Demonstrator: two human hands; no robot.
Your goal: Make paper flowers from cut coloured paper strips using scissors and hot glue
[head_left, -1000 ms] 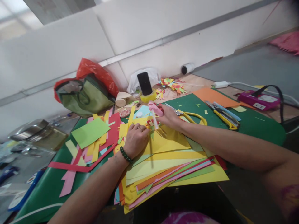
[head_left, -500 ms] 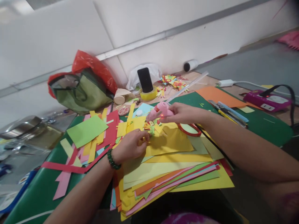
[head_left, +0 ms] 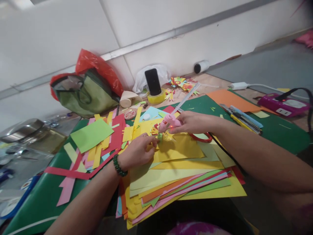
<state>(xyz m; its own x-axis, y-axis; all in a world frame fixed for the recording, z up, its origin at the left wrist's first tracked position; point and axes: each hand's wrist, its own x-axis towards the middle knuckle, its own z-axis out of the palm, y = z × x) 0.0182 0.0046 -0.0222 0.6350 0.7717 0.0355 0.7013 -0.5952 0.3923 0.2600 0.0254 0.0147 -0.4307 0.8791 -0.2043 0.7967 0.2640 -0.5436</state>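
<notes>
My right hand [head_left: 188, 122] is wrapped around a pink hot glue gun [head_left: 168, 122] with a small red light on it. A long clear glue stick [head_left: 187, 97] sticks out of its back end. The gun's nozzle points down at a small paper flower [head_left: 155, 130] of yellow, red and green pieces. My left hand [head_left: 140, 150], with a green bead bracelet at the wrist, has its fingers curled and pinched at the flower's near edge; the fingertips are partly hidden. Under both hands lies a yellow paper sheet [head_left: 181, 148] on a stack of coloured paper.
Red-handled scissors [head_left: 205, 138] lie beneath my right wrist. Cutter knives [head_left: 241, 119] rest to the right, near a purple power strip [head_left: 283, 103]. Paper strips and a light green sheet [head_left: 93, 135] cover the left side. Behind stand a phone [head_left: 153, 81] on yellow tape and a green bag [head_left: 85, 94].
My right hand has turned the glue gun and shifted it slightly right, so its nozzle points more steeply down and the glue stick stands steeper. My left hand stays nearly in place.
</notes>
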